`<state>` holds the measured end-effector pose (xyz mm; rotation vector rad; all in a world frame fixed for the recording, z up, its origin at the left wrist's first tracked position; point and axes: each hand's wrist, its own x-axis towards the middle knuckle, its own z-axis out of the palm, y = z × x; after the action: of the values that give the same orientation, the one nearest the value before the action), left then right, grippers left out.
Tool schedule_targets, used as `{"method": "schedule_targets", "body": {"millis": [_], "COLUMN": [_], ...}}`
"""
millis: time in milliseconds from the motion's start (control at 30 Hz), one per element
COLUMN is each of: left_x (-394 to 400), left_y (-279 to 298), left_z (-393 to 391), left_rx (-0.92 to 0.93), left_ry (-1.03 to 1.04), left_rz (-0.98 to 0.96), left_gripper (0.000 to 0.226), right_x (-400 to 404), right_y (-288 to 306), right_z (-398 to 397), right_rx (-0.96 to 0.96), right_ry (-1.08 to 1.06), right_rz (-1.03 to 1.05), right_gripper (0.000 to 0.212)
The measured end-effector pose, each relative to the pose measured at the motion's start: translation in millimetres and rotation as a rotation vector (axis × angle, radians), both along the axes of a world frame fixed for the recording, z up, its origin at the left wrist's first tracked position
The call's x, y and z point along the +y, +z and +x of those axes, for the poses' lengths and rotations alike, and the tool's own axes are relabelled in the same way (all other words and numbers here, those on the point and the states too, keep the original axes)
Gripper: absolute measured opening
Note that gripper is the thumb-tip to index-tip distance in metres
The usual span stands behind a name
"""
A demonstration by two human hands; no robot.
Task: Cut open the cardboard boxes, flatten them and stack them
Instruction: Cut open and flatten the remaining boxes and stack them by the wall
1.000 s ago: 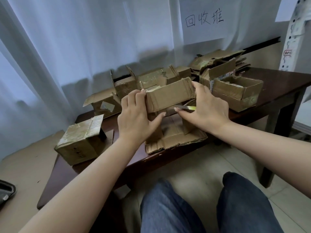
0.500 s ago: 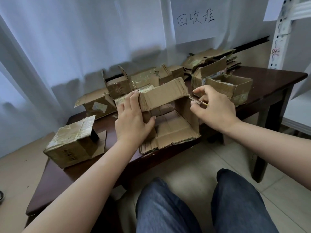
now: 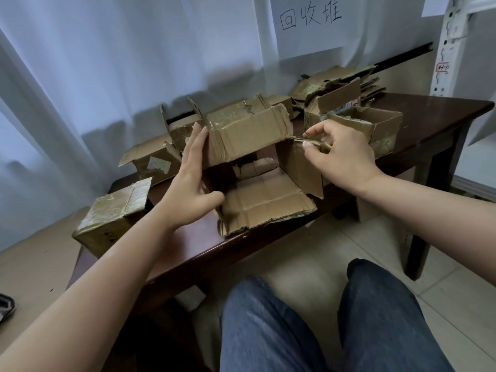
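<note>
Both hands shifted: your left hand [image 3: 192,181] flattened open against the cardboard box [image 3: 249,135], your right hand [image 3: 341,154] pinched its torn corner, starting the flattening.

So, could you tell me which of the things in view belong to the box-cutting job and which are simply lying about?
Job:
- opened box, left hand flat against it
- right hand pinching its torn edge
- taped box
- flattened stack

Lying about:
- paper sign
- curtain
- dark object on the floor
</note>
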<state>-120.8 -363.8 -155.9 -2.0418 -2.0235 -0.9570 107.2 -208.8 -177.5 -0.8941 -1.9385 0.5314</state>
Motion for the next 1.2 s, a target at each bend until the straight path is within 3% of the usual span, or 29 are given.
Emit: {"method": "schedule_targets", "body": {"millis": [267, 433, 633, 767, 900, 967, 1100, 1200], "left_x": [-10, 1, 14, 16, 16, 14, 10, 12], "left_y": [4, 0, 4, 2, -1, -1, 1, 5], "left_z": [2, 4, 15, 28, 24, 21, 15, 2], "left_rx": [-0.202, -0.175, -0.223, -0.275, -0.277, -0.291, -0.363, -0.607], "left_ry": [-0.069, -0.151, -0.16, -0.177, -0.173, -0.172, -0.206, -0.252], "left_rz": [0.041, -0.039, -0.148, -0.232, -0.217, -0.223, -0.213, -0.109], "left_gripper": [0.095, 0.099, 0.091, 0.085, 0.085, 0.087, 0.083, 0.074], "right_x": [4, 9, 17, 18, 10, 7, 1, 6], "right_y": [7, 1, -6, -10, 4, 16, 26, 25], "right_z": [-1, 11, 22, 28, 33, 30, 14, 6], "right_rx": [0.081, 0.091, 0.096, 0.132, 0.297, 0.211, -0.196, -0.229], "right_ry": [0.06, 0.025, -0.034, -0.108, -0.183, -0.103, 0.047, -0.021], "right_rz": [-0.013, -0.081, -0.15, -0.206, -0.063, 0.072, 0.248, 0.293], "right_gripper": [0.028, 0.035, 0.02, 0.031, 0.038, 0.04, 0.048, 0.045]}}
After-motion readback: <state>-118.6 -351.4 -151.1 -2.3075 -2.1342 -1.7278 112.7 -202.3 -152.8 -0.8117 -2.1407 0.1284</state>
